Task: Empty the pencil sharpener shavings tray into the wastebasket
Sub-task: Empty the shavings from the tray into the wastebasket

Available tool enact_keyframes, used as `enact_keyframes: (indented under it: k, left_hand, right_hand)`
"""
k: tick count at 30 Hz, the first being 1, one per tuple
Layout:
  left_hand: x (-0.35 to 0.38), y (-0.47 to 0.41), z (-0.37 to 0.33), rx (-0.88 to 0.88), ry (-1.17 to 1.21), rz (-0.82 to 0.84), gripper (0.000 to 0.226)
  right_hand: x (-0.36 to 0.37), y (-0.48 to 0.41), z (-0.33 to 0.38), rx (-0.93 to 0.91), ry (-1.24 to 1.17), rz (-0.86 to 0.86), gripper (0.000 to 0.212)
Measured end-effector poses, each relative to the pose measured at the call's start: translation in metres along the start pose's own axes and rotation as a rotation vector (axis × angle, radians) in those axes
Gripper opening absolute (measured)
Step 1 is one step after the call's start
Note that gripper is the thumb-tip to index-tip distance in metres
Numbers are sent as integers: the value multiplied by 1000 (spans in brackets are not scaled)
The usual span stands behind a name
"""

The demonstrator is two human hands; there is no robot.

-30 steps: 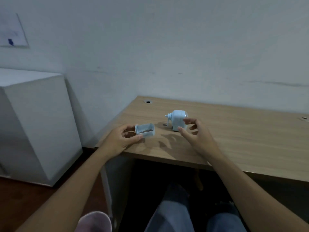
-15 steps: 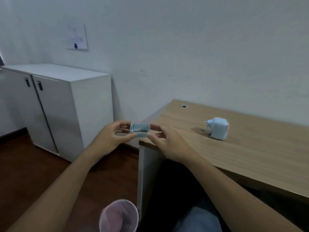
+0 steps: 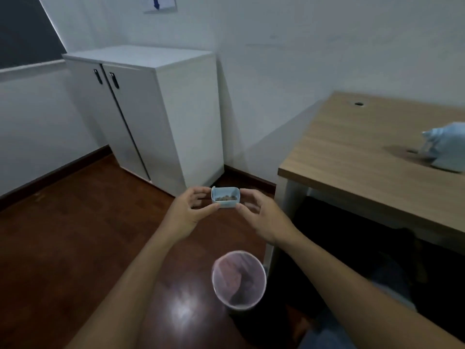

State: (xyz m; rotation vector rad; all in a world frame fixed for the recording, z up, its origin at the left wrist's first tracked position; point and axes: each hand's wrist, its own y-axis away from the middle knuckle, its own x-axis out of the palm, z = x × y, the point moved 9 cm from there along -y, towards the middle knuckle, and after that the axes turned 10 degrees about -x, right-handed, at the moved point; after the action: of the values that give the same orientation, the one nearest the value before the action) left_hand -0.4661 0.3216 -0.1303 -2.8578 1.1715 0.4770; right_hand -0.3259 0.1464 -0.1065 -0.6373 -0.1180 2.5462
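1. Tray [image 3: 225, 199] sits upright between both hands, out over the floor beyond the wastebasket [image 3: 239, 279] — shavings inside it.
2. Left hand [image 3: 187, 212] pinches its left end; right hand [image 3: 261, 217] seems to grip the other end, though blur hides the contact.
3. Step in hand: carrying. Next, bring it back over the bin and tip — slowly, the mouth is small.

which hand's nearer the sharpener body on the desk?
Right. The right hand holds the shavings tray's desk-side end; the left hand holds its far end. Both are off the desk, well short of the sharpener.
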Motion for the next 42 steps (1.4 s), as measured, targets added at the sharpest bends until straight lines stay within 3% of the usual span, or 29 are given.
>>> enact_keyframes:
  k: [4, 10, 18, 21, 30, 42]
  left_hand:
    - [19, 5, 58, -138, -2, -8, 35]
    - [58, 16, 143, -344, -17, 32, 32]
    - [101, 33, 220, -639, 32, 82, 21]
    - [109, 41, 235, -724, -15, 116, 38]
    - [128, 49, 241, -937, -46, 176, 53]
    - [128, 41, 239, -961, -140, 194, 57]
  right_hand:
    - [27, 18, -57, 129, -46, 24, 45]
    - [63, 53, -144, 406, -133, 20, 30]
    - [91, 99, -198, 674, -275, 12, 34]
    - [98, 109, -209, 727, -265, 15, 37]
    - [103, 118, -224, 762, -193, 71, 43]
    - [97, 113, -219, 705, -185, 92, 46]
